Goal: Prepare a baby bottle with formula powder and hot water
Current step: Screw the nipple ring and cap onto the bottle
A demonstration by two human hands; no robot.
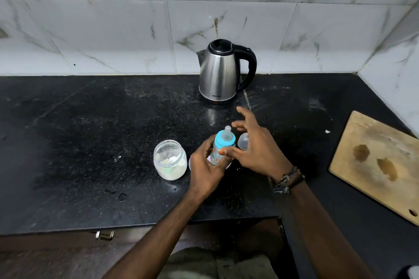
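A small baby bottle (223,142) with a blue collar and a clear teat stands on the black counter, near the front edge. My left hand (205,171) grips its body from the left. My right hand (256,145) hovers just right of the collar, fingers spread, thumb touching the collar's lower rim. The bottle's clear dome cap (242,141) lies behind my right hand, partly hidden. An open glass jar (170,159) with white formula powder stands left of the bottle. A steel electric kettle (221,72) with a black handle stands at the back by the wall.
A wooden cutting board (376,161) lies at the right on the counter (90,142). A white lid or saucer edge (228,166) shows under the bottle. Water drops and powder specks dot the counter. A tiled wall rises behind and at the right.
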